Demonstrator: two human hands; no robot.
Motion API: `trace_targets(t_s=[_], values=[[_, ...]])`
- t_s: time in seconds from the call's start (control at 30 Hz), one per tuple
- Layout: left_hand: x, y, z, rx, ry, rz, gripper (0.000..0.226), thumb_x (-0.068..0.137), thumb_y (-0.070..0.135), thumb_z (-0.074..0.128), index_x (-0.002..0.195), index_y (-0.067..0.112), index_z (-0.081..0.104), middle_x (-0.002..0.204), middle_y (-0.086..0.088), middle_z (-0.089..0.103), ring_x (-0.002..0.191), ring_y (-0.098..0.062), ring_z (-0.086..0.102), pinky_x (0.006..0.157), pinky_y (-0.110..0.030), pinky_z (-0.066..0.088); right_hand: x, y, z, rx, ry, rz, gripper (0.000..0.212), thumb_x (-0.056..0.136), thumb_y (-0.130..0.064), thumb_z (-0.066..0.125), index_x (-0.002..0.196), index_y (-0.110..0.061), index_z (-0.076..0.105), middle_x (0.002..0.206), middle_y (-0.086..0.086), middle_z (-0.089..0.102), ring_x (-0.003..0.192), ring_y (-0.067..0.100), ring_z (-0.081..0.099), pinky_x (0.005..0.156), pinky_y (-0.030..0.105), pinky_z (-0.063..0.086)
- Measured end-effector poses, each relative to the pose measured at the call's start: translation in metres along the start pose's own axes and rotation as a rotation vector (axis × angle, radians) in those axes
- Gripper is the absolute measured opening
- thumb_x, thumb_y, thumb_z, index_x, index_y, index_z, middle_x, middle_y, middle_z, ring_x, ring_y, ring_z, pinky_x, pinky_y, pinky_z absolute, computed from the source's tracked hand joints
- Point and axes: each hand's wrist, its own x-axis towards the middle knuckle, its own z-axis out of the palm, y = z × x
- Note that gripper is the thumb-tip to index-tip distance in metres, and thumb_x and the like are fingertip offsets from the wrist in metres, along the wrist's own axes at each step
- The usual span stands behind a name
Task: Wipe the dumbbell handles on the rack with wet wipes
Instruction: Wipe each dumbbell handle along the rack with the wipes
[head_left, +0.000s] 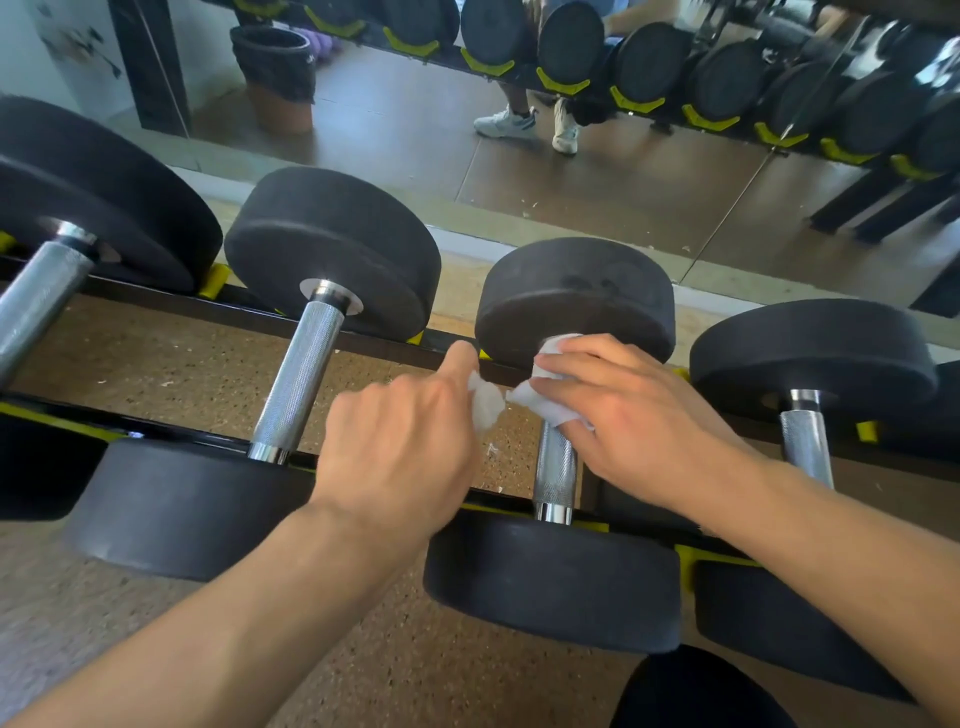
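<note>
Several black dumbbells with knurled steel handles lie across a black rack (171, 306). My right hand (639, 410) wraps a white wet wipe (550, 364) round the far end of the middle dumbbell's handle (556, 467), close to its far weight. My left hand (405, 441) pinches the wipe's loose end (485, 402) just left of that handle. The lower half of the handle shows bare. The dumbbell to the left has its handle (304, 374) uncovered, and so does the one to the right (805, 436).
A wall mirror (597, 171) runs right behind the rack and reflects the dumbbell row, white shoes and a lined bin (275, 73). Yellow cradles (215, 280) hold the weights. Speckled cork floor (171, 353) shows between the rails. A dark knee (696, 691) is at the bottom right.
</note>
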Motion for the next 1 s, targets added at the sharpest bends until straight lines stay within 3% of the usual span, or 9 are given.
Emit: trace_targets(t_s=[0.1,0.33,0.4,0.5,0.67,0.73,0.83,0.9,1.0], values=[[0.004,0.003,0.0,0.036,-0.018,-0.042,0.007,0.098,0.027,0.041,0.097,0.028,0.035,0.062,0.004,0.038,0.065,-0.03,0.044,0.059,-0.036,0.028,0.002,0.0,-0.002,0.009,-0.028,-0.04,0.03,0.093,-0.026,0.061,0.119,-0.016,0.071,0.129,-0.004,0.064,0.13,0.019,0.048,0.098,0.036,0.045],[0.01,0.005,0.007,-0.164,-0.061,-0.106,0.016,0.099,0.035,0.044,0.093,0.033,0.058,0.083,0.004,0.063,0.088,-0.029,0.062,0.069,-0.035,0.042,0.003,-0.005,-0.008,0.127,-0.129,-0.059,0.038,0.099,-0.033,0.04,0.103,-0.02,0.075,0.114,-0.006,0.071,0.125,0.012,0.054,0.114,0.017,0.021],[0.011,0.002,0.009,-0.354,-0.109,-0.186,0.02,0.097,0.035,0.048,0.093,0.034,0.067,0.072,0.003,0.069,0.079,-0.026,0.066,0.072,-0.036,0.053,0.003,-0.009,-0.017,0.177,-0.2,-0.044,0.045,0.099,-0.038,0.031,0.102,-0.026,0.075,0.114,-0.012,0.071,0.124,0.007,0.055,0.113,0.022,0.032],[0.013,-0.003,0.008,-0.542,-0.128,-0.256,0.023,0.097,0.033,0.052,0.085,0.031,0.071,0.052,0.002,0.066,0.056,-0.017,0.063,0.07,-0.037,0.058,0.003,-0.011,-0.03,0.268,-0.293,0.017,0.045,0.096,-0.043,0.032,0.098,-0.031,0.076,0.112,-0.013,0.072,0.118,0.008,0.06,0.092,0.033,0.051],[0.019,-0.002,0.007,-0.867,-0.102,-0.305,0.019,0.097,0.026,0.056,0.087,0.024,0.072,0.073,0.007,0.075,0.061,-0.011,0.07,0.062,-0.028,0.052,0.0,-0.01,-0.044,0.775,-0.529,0.103,0.034,0.101,-0.041,0.048,0.093,-0.031,0.079,0.073,-0.001,0.069,0.07,0.016,0.064,0.072,0.045,0.05],[0.022,-0.001,0.011,-1.019,-0.099,-0.353,0.009,0.092,0.024,0.064,0.095,0.027,0.072,0.082,0.006,0.076,0.075,-0.015,0.073,0.072,-0.038,0.056,0.003,-0.008,-0.042,0.981,-0.547,0.148,0.029,0.101,-0.025,0.052,0.092,-0.02,0.08,0.088,-0.006,0.075,0.086,0.015,0.069,0.085,0.043,0.052],[0.022,-0.002,0.015,-1.157,-0.011,-0.373,0.035,0.075,0.016,0.083,0.104,0.029,0.069,0.085,0.01,0.075,0.082,-0.012,0.071,0.079,-0.04,0.056,0.005,-0.004,-0.032,1.214,-0.468,0.249,0.028,0.091,-0.017,0.049,0.088,-0.017,0.077,0.093,-0.002,0.076,0.093,0.014,0.069,0.086,0.027,0.049],[0.022,-0.001,0.015,-1.196,0.065,-0.362,0.043,0.07,0.009,0.086,0.105,0.024,0.066,0.076,0.01,0.068,0.073,-0.01,0.064,0.072,-0.035,0.053,0.005,-0.003,-0.029,1.269,-0.443,0.29,0.028,0.091,-0.018,0.049,0.09,-0.017,0.077,0.092,-0.003,0.075,0.091,0.01,0.068,0.082,0.019,0.047],[0.022,0.003,0.014,-1.266,0.09,-0.41,0.025,0.081,0.011,0.079,0.1,0.017,0.064,0.075,-0.002,0.068,0.063,-0.014,0.061,0.054,-0.029,0.049,0.004,-0.001,-0.025,1.322,-0.435,0.281,0.027,0.09,-0.017,0.049,0.091,-0.015,0.076,0.091,-0.002,0.075,0.09,0.009,0.069,0.081,0.019,0.049]])
